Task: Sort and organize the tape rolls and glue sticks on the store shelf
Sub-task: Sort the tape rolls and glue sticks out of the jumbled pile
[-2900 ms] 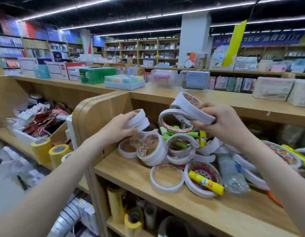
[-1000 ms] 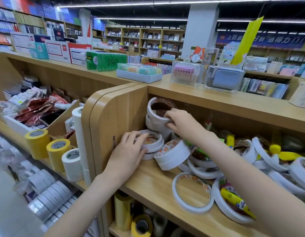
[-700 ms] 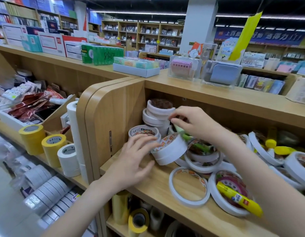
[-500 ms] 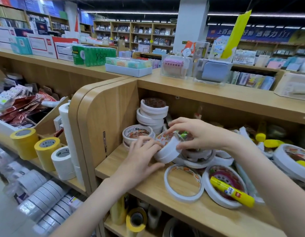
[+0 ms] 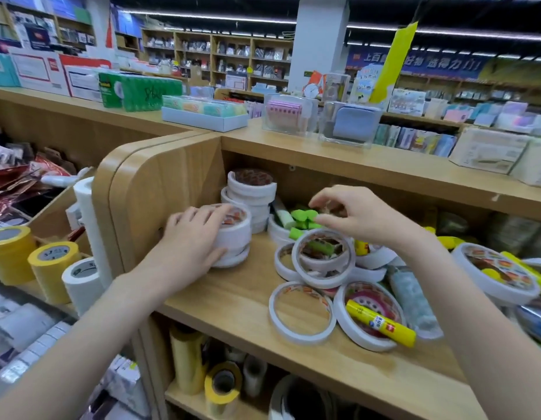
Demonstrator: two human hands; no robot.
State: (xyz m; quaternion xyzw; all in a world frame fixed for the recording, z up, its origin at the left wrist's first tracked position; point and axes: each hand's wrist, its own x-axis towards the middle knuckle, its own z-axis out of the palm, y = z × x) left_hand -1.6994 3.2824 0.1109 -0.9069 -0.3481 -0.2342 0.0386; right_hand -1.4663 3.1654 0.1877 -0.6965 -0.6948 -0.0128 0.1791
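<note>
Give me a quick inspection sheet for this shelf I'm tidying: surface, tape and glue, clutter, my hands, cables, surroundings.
Surface: wooden shelf, bare at the front left, crowded to the right.
Job's things: two stacks of white tape rolls at the back left, the tall stack behind the short stack; loose tape rings lying flat; a yellow glue stick lying across one ring; green glue sticks piled at the back.
Clutter: rolls and sticks overlap in a heap on the right.
Hands: left hand wrapped around the short stack; right hand over the green glue sticks, fingers pinched, hold unclear.
Cables: nothing seen.
Surroundings: yellow tape rolls on the neighbouring shelf; store aisles behind.
</note>
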